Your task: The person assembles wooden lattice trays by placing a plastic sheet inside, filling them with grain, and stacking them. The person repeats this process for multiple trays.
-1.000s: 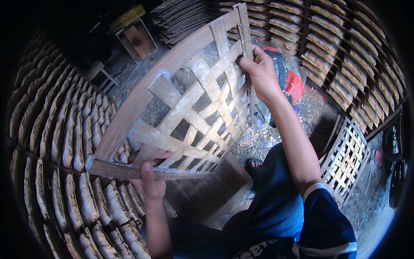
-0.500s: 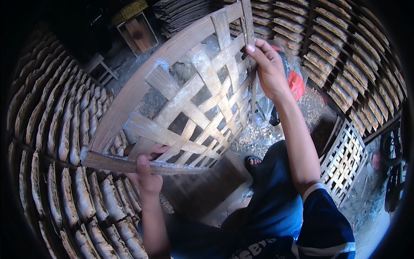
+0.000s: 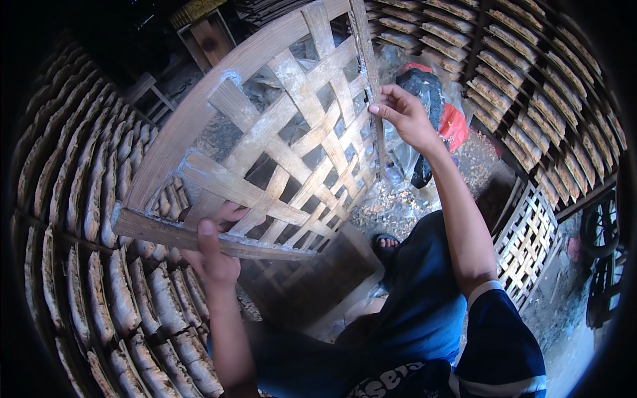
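Between my two hands a woven bamboo tray (image 3: 306,136) with a wooden frame is held up at a tilt, its open lattice letting the floor show through. My left hand (image 3: 215,259) is closed round the near left edge of the frame, thumb on the outer side and some fingers behind the lattice. On the right edge of the frame, my right hand (image 3: 406,119) pinches the wood between thumb and fingers. White residue clings to the frame and strips. Part of the left fingers is hidden by the slats.
Racks of stacked, crusted slabs stand on the left (image 3: 123,292) and on the right (image 3: 511,79). Another woven tray (image 3: 527,245) leans at the right. A red bag (image 3: 453,127) and dark bundle (image 3: 424,99) lie beyond my right hand. A brown board (image 3: 312,278) is below the tray.
The tray has shifted a little to the left. My right hand has slid lower along its right edge, while my left hand keeps its hold and moves left with it.
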Demonstrator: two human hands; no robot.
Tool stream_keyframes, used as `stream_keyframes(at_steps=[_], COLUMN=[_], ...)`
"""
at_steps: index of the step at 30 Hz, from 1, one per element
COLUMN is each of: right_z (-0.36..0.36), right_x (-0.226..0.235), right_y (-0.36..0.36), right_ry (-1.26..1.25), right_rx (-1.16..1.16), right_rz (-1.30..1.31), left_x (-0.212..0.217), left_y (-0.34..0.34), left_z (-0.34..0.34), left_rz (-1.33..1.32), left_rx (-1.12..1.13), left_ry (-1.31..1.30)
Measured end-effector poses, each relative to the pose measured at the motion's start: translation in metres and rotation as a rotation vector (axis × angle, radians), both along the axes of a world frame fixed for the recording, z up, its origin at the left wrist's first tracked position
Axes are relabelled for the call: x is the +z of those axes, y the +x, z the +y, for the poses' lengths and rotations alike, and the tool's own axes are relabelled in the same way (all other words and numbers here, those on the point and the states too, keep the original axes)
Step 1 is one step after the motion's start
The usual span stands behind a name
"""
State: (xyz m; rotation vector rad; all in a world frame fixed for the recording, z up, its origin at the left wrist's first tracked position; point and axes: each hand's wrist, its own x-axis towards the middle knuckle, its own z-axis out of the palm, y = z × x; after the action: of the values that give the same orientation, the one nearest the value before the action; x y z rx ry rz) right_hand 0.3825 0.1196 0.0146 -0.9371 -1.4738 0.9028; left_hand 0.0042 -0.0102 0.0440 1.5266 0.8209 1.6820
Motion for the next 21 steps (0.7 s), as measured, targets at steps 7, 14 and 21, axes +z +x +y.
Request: stream_keyframes(at_steps=[7, 14, 21], right_z=[0.016, 0.007, -0.011], right_x=[-0.047, -0.053, -0.02], right_y=[0.025, 0.032, 0.001], right_ry=[-0.084, -0.147, 0.206], right_rx=[-0.013, -0.096, -0.303], right_rz=[-0.318, -0.561, -0.592], left_x=[0.005, 0.0, 0.005], left_y=[0.008, -0.001, 0.006], left_z=[0.001, 0.004, -0.005], left_rz=[-0.08, -0.122, -0.075], left_rx=[0.028, 0.0, 0.071], left_ry=[-0.039, -0.049, -0.018])
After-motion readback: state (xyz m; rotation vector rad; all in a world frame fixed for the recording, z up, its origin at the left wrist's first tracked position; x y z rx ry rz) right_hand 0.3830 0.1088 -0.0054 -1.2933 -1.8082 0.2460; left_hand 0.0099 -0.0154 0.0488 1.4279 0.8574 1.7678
